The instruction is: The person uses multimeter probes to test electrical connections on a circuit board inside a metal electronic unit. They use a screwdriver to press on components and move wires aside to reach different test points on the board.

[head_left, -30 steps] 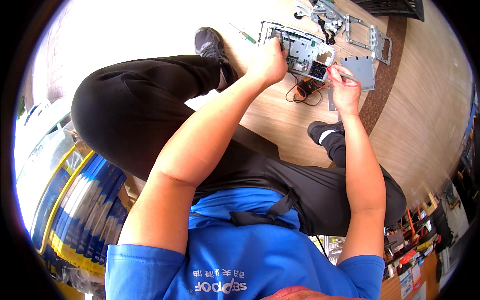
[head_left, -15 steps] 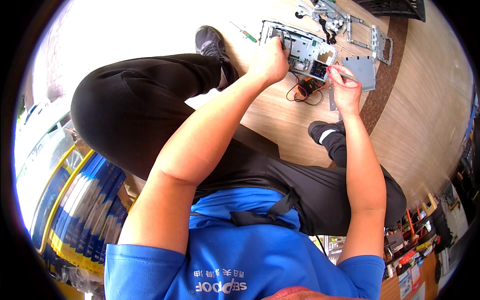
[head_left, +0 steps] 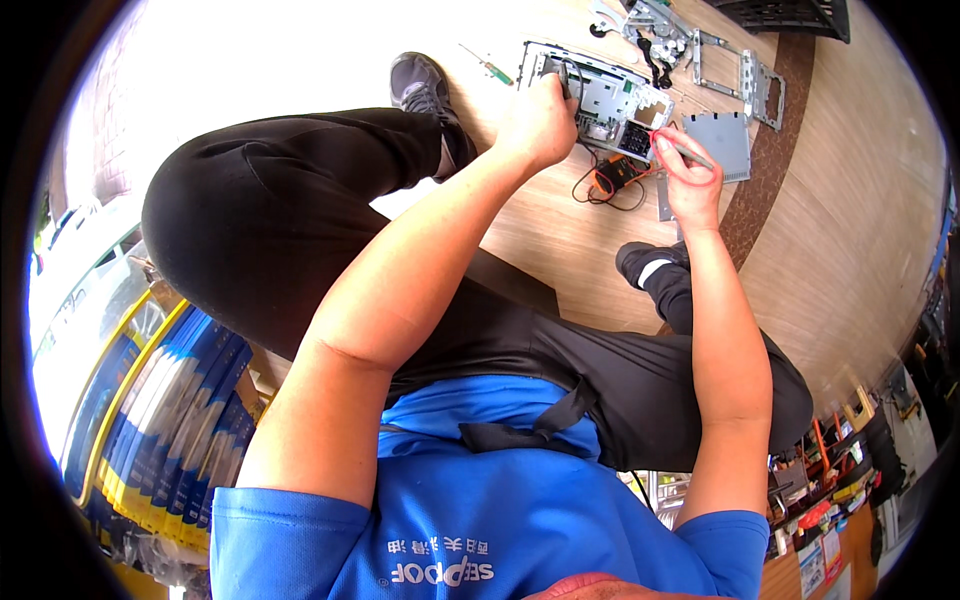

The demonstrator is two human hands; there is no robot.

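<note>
An opened metal electronics chassis (head_left: 605,95) lies on the floor ahead of my feet. My left hand (head_left: 542,122) is closed at its left end, around a dark piece with a black cable (head_left: 580,88) beside it; the fingers hide most of that piece. My right hand (head_left: 692,185) is closed on a grey pen-like tool (head_left: 692,155) at the chassis's near right corner. A thin red lead (head_left: 716,178) loops around this hand. Just below the chassis, near its dark block (head_left: 637,138), lies an orange-and-black multimeter (head_left: 615,175) with coiled leads.
A green-handled screwdriver (head_left: 497,73) lies left of the chassis. Metal brackets and frames (head_left: 720,65) are scattered beyond it, with a flat grey panel (head_left: 722,145) at the right. A black crate (head_left: 790,15) stands at the far right. My shoes (head_left: 420,85) flank the work.
My right hand has shifted very slightly left, and the grey tool in it has tilted a little. My left hand stays at the chassis's left end.
</note>
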